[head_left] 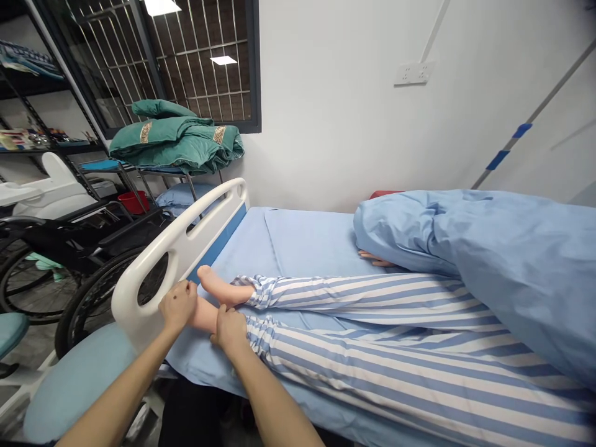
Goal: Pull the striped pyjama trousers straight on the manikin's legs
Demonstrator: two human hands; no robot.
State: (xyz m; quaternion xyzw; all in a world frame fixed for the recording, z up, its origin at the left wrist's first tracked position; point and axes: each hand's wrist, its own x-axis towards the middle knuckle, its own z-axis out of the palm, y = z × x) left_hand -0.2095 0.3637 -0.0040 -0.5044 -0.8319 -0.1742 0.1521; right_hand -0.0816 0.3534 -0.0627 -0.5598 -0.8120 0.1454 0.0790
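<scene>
A mannequin lies on a hospital bed in blue-and-white striped pyjamas (372,323), with its bare feet toward me. My left hand (178,304) grips the toe end of the mannequin's nearer foot (203,314). My right hand (229,329) wraps the same foot at the ankle, just beside the trouser cuff. The other foot (218,287) rests clear of both hands, a little farther away. A blue quilt (479,261) hides the mannequin's upper body, and only its fingers (375,259) show at the quilt's edge.
A white bed-end panel (179,248) stands just left of my hands, beyond the blue mattress (307,239). A black wheelchair (79,261) stands left of the bed. Green folded quilts (174,139) lie on a metal rack. A blue padded seat (74,382) sits at lower left.
</scene>
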